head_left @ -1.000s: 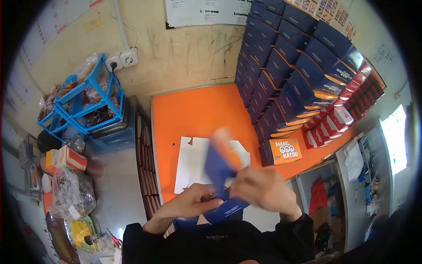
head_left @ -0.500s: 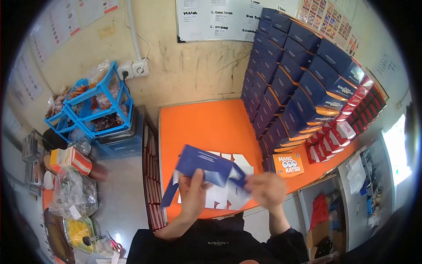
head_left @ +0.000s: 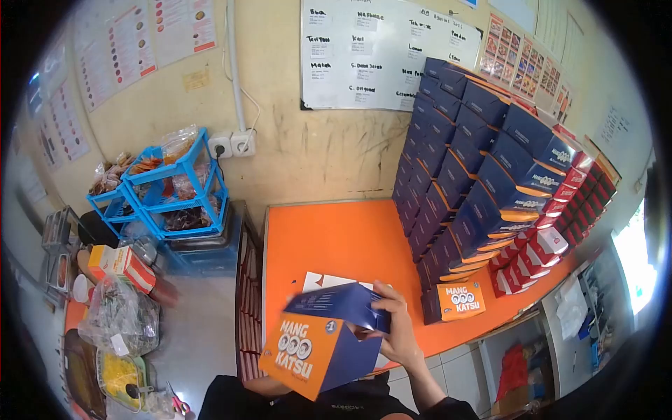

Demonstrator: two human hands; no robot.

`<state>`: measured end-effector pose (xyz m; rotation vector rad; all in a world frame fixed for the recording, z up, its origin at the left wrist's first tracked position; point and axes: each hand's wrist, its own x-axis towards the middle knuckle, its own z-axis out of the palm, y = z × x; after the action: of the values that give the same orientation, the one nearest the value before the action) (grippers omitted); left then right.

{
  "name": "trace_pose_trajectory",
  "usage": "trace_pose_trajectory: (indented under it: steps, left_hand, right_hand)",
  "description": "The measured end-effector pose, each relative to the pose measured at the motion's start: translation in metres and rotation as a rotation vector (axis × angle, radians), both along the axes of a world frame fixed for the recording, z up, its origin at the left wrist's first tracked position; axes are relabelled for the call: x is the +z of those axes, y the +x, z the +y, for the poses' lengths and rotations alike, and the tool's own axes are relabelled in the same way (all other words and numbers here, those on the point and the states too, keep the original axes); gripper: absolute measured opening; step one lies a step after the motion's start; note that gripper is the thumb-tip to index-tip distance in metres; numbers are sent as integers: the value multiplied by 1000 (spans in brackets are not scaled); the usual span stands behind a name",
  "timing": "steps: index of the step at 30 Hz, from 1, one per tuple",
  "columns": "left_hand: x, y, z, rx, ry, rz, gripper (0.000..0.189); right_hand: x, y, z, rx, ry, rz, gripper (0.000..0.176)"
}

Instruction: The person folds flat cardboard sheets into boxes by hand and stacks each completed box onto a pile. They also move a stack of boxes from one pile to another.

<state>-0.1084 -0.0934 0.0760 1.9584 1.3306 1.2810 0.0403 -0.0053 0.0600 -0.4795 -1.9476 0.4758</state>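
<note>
A blue and orange cardboard food box [head_left: 297, 353], partly folded into shape, is tilted in front of me above the table. Its orange printed panel faces the camera, and the blue lid flap [head_left: 329, 299] stands at the top. My right hand [head_left: 397, 329] is closed on the box's right side, fingers over a blue side flap. Behind the box my left hand is hidden; only the left forearm [head_left: 266, 387] shows below it. White flat card blanks [head_left: 318, 280] lie underneath on the orange table [head_left: 329, 238].
Tall stacks of blue boxes [head_left: 483, 161] stand at the right, with red boxes [head_left: 535, 255] beside them. A single orange-fronted box [head_left: 460, 301] sits at their foot. On the left are a blue tiered rack [head_left: 175, 182], a bagged bundle [head_left: 122, 315] and scissors [head_left: 179, 402].
The flat-looking blue piece has become a box shape with its orange panel turned to view. My right hand has moved inward onto its side; my left hand went behind it. The view tilted up.
</note>
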Motion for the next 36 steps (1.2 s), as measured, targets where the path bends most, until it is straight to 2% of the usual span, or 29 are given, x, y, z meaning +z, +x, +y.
trace_pose_trajectory:
  steps: [1, 3, 5, 6, 7, 8, 9, 11, 12, 13, 15, 16, 17, 18, 19, 20, 21, 23, 24, 26, 27, 28, 30, 31, 33, 34, 36]
  left_hand:
    - [-1, -3, -1, -52, 16, 104, 42]
    - [-10, -13, -2, -111, 2, 298, 46]
    - [-23, -29, -5, -127, -35, 551, 51]
    - [-31, -40, -7, -129, -50, 696, 53]
    - [-35, -47, -9, -124, -96, 986, 58]
    - [-33, -48, -10, -83, 51, 929, 51]
    - [-37, -49, -13, -90, 45, 937, 51]
    - [-49, -45, -20, -148, 78, 858, 42]
    - [-45, -43, -18, -90, 174, 872, 34]
    - [-51, -42, -13, -86, 173, 857, 34]
    - [-83, -51, 4, -151, 31, 865, 29]
    - [-106, -58, 15, -186, -160, 752, 29]
    - [-126, -58, 18, -188, -164, 753, 29]
    - [-147, -56, 18, -194, -199, 553, 30]
    - [-162, -55, 16, -200, -229, 360, 33]
    - [-172, -52, 11, -237, -400, 333, 39]
    - [-180, -47, 6, -240, -390, 341, 39]
    - [-194, -36, -3, -261, -372, 171, 44]
    - [-193, -32, -3, -264, -374, 171, 44]
    - [-186, -27, -2, -233, -563, 38, 53]
    - [-180, -27, -2, -214, -654, -31, 57]
    - [-173, -29, -1, -212, -653, -35, 57]
    - [-143, -41, 5, -166, -88, 174, 62]
    - [-146, -49, 10, -73, -96, 218, 52]
    - [-133, -56, 17, -8, -133, 368, 35]
    - [-114, -53, 18, -10, -129, 372, 35]
    - [-65, -35, 7, 37, -132, 592, 22]
  right_hand:
    - [-11, 5, 2, 1, -180, -101, 41]
    - [-32, 18, 16, -6, -356, -196, 35]
    - [-47, 41, 38, -7, -639, 69, 34]
    - [-44, 50, 41, 13, -864, 55, 35]
    - [-43, 58, 42, 35, -1093, 44, 37]
    - [-103, 70, 55, -98, -1026, -3, 50]
    - [-123, 75, 63, -98, -1035, 5, 50]
    - [-150, 82, 68, -301, -1107, -340, 48]
    - [-151, 74, 67, -339, -1103, -175, 48]
    - [-150, 67, 60, -336, -1248, -65, 45]
    - [-145, 42, 43, -386, -793, -164, 46]
    - [-142, 36, 39, -385, -802, -166, 46]
    - [-137, 31, 38, -456, -664, -405, 45]
    - [-134, 27, 40, -524, -510, -630, 45]
    - [-141, 26, 38, -529, -508, -612, 45]
    - [-155, 27, 31, -516, -229, -688, 44]
    - [-162, 28, 26, -499, 54, -765, 44]
    - [-170, 14, 18, 50, -243, -616, 36]
    - [-157, 6, 8, 48, -246, -616, 36]
    - [-129, -5, -8, -21, -358, -854, 30]
    - [-125, -5, -6, -19, -356, -853, 30]
    - [-121, -3, -2, -76, -287, -761, 27]
    - [-104, 6, 9, -148, -248, -605, 22]
    - [-92, 13, 18, -145, -313, -566, 20]
    - [-38, 17, 15, -33, -549, -239, 19]
    - [-28, 18, 16, -35, -546, -233, 19]
    - [-15, 22, 14, 84, -685, -43, 21]
